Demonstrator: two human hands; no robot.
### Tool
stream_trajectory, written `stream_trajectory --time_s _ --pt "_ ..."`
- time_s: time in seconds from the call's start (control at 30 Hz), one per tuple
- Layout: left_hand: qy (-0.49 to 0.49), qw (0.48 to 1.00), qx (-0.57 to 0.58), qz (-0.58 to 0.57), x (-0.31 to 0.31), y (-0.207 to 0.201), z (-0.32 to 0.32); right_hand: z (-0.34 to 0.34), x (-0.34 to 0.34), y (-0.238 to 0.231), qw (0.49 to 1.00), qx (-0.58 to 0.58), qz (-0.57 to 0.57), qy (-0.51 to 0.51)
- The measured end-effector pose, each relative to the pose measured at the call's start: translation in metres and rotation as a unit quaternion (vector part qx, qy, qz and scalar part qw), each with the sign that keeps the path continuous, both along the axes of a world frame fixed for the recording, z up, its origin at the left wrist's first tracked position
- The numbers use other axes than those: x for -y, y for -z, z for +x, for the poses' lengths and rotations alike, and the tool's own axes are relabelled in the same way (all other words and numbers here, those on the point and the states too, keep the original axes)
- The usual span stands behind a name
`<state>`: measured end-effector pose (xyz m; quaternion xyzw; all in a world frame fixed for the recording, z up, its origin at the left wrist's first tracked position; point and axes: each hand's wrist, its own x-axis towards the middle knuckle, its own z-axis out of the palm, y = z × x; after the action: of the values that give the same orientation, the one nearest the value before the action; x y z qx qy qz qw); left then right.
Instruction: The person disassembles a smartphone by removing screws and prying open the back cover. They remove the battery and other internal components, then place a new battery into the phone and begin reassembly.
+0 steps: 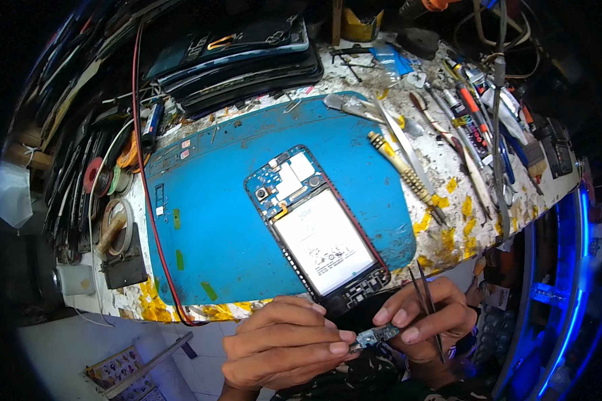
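Observation:
Just past the bench's front edge, my left hand (pixel 284 341) pinches one end of a small circuit board (pixel 376 336) between thumb and fingers. The other end of the board is between the fingertips of my right hand (pixel 438 317). That same hand also keeps a pair of dark tweezers (pixel 427 297) among its fingers, tips pointing up and away from the board. Beyond both hands lies an opened phone (pixel 324 244), tilted on a blue work mat (pixel 214 200). Its white battery and upper circuit board show, and my left fingers are close to its lower end.
A screwdriver with a ribbed brass-coloured handle (pixel 389 154) lies at the mat's right edge, with pens, brushes and tools farther right. Stacked dark device panels (pixel 241 73) sit behind the mat. A red cable (pixel 142 167) runs down its left side, near tape rolls (pixel 119 227).

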<state>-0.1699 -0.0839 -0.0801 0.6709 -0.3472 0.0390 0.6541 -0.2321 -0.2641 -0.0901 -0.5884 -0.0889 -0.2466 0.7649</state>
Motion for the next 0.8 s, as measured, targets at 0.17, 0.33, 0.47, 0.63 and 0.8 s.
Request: stream_trajectory --time_s 0.17,0.33,0.47,0.63,0.8 --pt "0.023 0.999 0.023 0.024 0.011 -0.006 0.003 -0.004 0.004 0.004 0.997 0.046 0.002 0.055" --pt "0.027 0.999 0.036 0.022 0.021 -0.009 0.001 -0.011 0.012 0.005 0.996 0.044 -0.008 0.083" --pt "0.042 0.997 0.056 0.034 0.026 -0.011 0.002 -0.013 0.013 0.003 0.993 0.047 -0.004 0.107" --pt "0.038 0.997 0.068 0.028 0.032 -0.012 0.001 -0.013 0.014 0.002 0.986 0.017 -0.060 0.152" --pt "0.038 0.997 0.058 0.019 0.035 -0.015 0.002 -0.015 0.016 0.001 0.993 0.038 -0.006 0.111"
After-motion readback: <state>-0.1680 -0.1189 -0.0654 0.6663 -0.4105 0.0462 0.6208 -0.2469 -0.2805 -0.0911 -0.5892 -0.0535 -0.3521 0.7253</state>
